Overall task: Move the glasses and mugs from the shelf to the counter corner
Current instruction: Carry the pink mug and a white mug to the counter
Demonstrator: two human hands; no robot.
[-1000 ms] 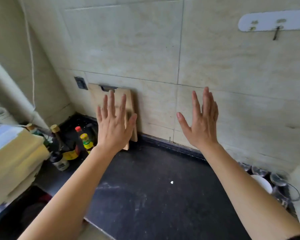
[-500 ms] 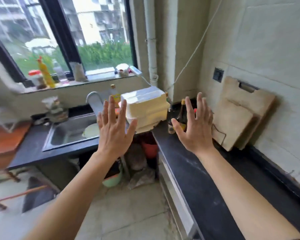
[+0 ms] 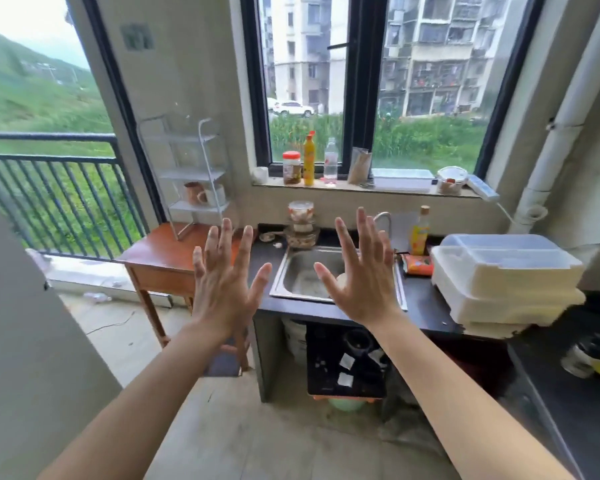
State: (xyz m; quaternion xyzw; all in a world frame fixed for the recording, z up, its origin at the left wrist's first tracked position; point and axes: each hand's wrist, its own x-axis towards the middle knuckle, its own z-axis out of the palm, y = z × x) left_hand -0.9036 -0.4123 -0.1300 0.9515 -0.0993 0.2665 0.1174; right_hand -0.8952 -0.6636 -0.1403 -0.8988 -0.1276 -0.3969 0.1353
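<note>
Head view has swung left since half a second ago. The wire shelf (image 3: 201, 157) now shows, with mugs (image 3: 194, 192) on its lower tier. Left hand (image 3: 222, 289) and right hand (image 3: 364, 278) stay raised with fingers spread, empty, before the sink (image 3: 305, 271).

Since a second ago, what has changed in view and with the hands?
The head turned left: the tiled wall and cutting boards left the view, and the sink, window and shelf with two mugs came in. Nothing was grasped or released. The left hand and right hand stayed open, fingers spread, empty.
</note>
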